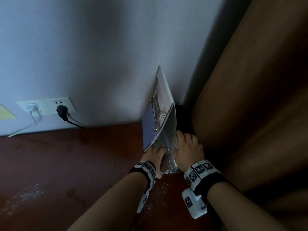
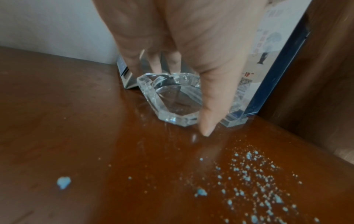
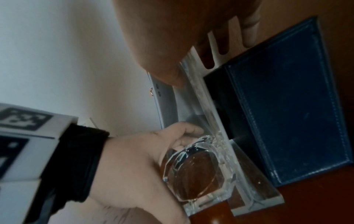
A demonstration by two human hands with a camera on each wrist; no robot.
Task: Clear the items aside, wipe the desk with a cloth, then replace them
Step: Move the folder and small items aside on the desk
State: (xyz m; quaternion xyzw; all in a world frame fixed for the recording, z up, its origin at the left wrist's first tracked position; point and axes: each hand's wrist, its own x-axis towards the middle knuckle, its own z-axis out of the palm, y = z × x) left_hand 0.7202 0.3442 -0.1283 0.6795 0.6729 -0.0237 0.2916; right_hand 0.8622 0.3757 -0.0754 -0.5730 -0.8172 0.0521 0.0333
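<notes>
A clear glass ashtray sits on the red-brown desk in its far right corner. My left hand grips its rim, fingers behind and thumb in front. My right hand pinches a clear acrylic sign holder just behind the ashtray, thumb on one face, fingers on the other. An open ring binder leans on the wall there. No cloth is in view.
A dark blue stitched box stands right of the sign holder. White crumbs dot the desk near my wrists and at the left. Wall sockets with plugged cables are at left. A brown curtain borders the desk's right.
</notes>
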